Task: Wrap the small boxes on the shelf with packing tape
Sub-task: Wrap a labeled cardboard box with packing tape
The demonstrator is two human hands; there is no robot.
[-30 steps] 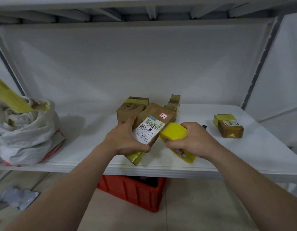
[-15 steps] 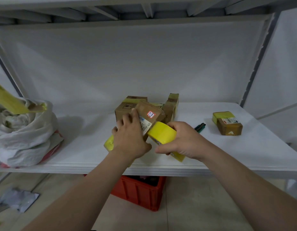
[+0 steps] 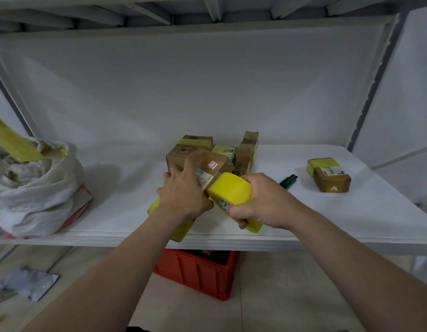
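Note:
A brown cardboard box (image 3: 213,165) with a white label and a red sticker is held above the front of the white shelf (image 3: 126,188); my left hand (image 3: 183,194) grips it from above. Yellow tape covers its near end. Right beside it, my right hand (image 3: 262,204) grips a roll of yellow packing tape (image 3: 231,190), the roll touching the box's label side. Behind stand several small boxes with yellow tape: one at the back left (image 3: 183,152) and an upright one (image 3: 248,152). Another taped box (image 3: 329,174) lies alone at the right.
A white sack (image 3: 35,188) with yellow tape scraps stands at the shelf's left end. A dark green cutter (image 3: 289,181) lies right of my hands. A red crate (image 3: 195,274) sits on the floor under the shelf. A grey wrapper (image 3: 28,282) lies on the floor at left.
The held box has been turned, its label side now facing right and partly hidden under my left hand. The tape roll has moved up against it.

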